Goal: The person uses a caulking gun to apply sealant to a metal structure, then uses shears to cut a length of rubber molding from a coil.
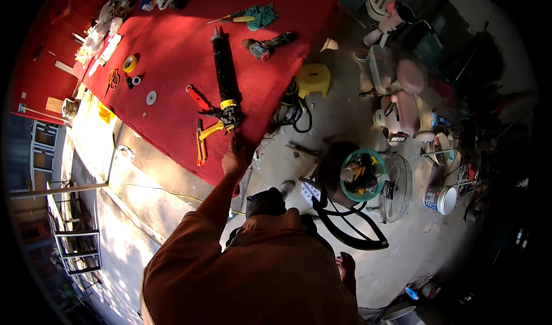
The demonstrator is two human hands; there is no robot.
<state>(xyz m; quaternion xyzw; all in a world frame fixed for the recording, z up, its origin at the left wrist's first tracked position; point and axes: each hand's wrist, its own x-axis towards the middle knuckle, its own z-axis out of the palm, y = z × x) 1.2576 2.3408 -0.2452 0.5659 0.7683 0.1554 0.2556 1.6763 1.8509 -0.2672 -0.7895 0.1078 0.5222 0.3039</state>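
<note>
A black caulking gun (225, 66) with a yellow collar and handle lies on the red-covered surface (172, 43), nozzle pointing away from me. My left hand (233, 159) is at its near end, fingers closed around the rear rod. Just left of the gun lie a red-handled tool (199, 97) and an orange-handled tool (201, 148). Low by my right side hangs my right hand (346, 264). Its fingers are loosely bent and apart, and nothing shows in them.
A cordless drill (260, 48) and a green cloth (263, 16) lie farther back, with yellow tape (130, 64) at left. Right of the red surface stand a yellow stool (313, 79), a green basin (343, 187) of tools, a fan guard (397, 188) and a white bucket (447, 200).
</note>
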